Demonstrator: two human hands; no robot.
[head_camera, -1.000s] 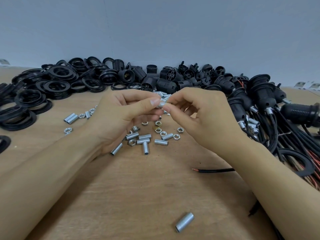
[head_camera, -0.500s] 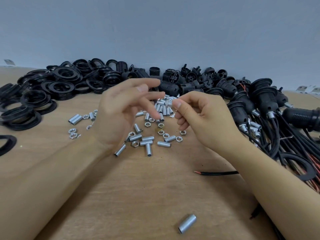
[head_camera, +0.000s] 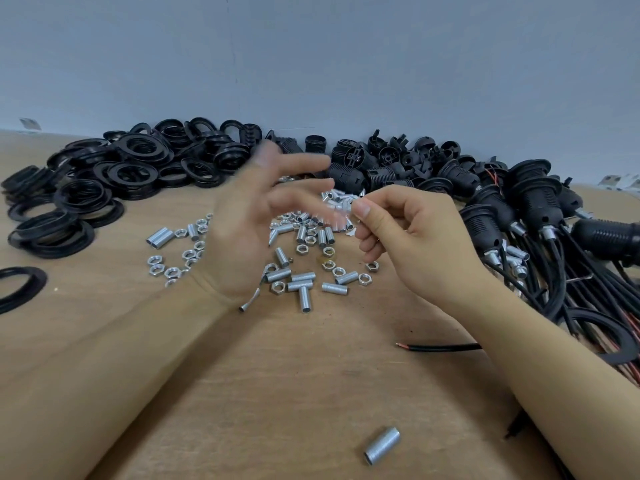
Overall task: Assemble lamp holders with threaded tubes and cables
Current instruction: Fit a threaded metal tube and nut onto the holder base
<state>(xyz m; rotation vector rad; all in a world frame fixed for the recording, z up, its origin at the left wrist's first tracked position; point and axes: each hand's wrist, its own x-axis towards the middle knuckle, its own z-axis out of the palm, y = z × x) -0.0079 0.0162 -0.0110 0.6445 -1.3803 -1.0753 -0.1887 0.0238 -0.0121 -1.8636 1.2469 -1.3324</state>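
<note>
A threaded tube [head_camera: 346, 208], short ribbed metal, sits pinched in my right hand [head_camera: 408, 237]; my left hand [head_camera: 249, 230] is blurred, fingers spread, holding nothing. Hexagonal nuts [head_camera: 277, 287] and smooth black rings [head_camera: 83, 195] litter the wooden table [head_camera: 277, 375].

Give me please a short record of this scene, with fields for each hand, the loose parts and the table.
left hand: open, fingers spread and blurred, holds nothing
right hand: pinches a small threaded tube
loose parts: threaded tubes and hex nuts scattered between the hands; one separate tube near the front edge
black rings: piled at far left
wired lamp holders: piled at right
table: wood
</note>
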